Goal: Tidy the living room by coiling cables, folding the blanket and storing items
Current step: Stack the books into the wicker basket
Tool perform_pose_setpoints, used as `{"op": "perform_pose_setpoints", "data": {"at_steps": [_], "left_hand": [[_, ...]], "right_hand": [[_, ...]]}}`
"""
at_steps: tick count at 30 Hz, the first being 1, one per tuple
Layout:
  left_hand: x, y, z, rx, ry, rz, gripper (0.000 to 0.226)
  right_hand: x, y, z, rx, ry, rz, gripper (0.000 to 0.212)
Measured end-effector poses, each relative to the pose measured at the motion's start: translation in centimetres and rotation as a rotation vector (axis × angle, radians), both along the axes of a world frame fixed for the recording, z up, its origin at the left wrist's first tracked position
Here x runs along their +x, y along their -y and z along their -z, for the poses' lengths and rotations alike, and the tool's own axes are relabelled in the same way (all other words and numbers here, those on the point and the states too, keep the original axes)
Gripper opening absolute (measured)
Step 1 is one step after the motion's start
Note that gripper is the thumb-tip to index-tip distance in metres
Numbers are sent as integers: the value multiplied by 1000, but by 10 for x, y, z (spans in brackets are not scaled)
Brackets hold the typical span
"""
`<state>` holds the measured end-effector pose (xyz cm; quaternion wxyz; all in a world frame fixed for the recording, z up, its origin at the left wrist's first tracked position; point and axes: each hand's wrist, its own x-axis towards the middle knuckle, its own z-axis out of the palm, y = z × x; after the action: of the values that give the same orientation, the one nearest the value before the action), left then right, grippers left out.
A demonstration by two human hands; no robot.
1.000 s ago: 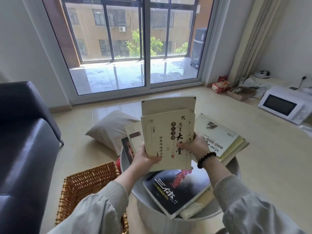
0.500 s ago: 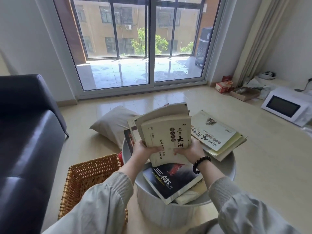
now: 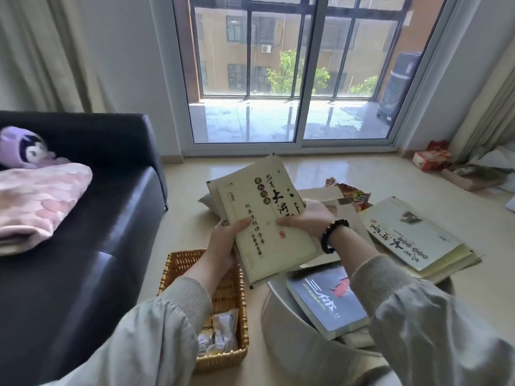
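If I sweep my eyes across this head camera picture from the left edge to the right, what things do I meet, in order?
pink blanket → wicker basket → held cream book → dark book → cream book stack

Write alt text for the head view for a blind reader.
The left hand and right hand hold a tilted stack of cream books between a wicker basket and a grey table bearing more books. At left, a black sofa holds a pink blanket and a purple plush toy.
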<state>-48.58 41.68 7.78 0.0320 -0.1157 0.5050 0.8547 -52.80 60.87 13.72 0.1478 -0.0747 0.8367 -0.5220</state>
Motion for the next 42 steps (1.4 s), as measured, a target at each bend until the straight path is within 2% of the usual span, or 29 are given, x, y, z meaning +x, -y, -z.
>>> {"op": "perform_pose_setpoints", "data": {"at_steps": [3,6,7,10,13,16,18,21,24,29,34,37,40,42], "left_hand": [[2,30,8,59,100,-91,38],[6,53,19,133,212,-191,28],[7,61,25,154,245,-233,25],[6,93,46,203,325,-355,27],[0,113,64,261,389,-424,26],[-12,121,81,312,432,-479,26],[-23,127,100,327,462,-514,32],[-33,128,124,342,541,-496,39],[-40,134,156,354,624,-435,29],[-49,160,230,370,791,-431,35],[-65,174,289,408,966,-374,21],[-76,181,321,450,1012,-378,3],[-82,180,355,513,1013,-443,5],[-87,179,377,517,1016,-486,25]], "right_hand": [[-5,34,6,67,55,33,40],[-14,55,20,91,180,171,75],[-17,61,28,29,267,222,80],[-16,90,51,-299,506,319,61],[-11,121,79,-623,627,354,50],[-8,157,114,-860,738,335,55],[-11,180,139,-749,708,320,51],[-24,192,169,-417,550,452,56],[-46,198,206,-272,506,489,57],[-73,204,258,-58,494,424,47],[-93,222,327,101,487,466,49],[-101,233,363,238,448,482,35],[-109,241,386,377,393,378,19],[-114,244,404,445,362,331,25]]}}
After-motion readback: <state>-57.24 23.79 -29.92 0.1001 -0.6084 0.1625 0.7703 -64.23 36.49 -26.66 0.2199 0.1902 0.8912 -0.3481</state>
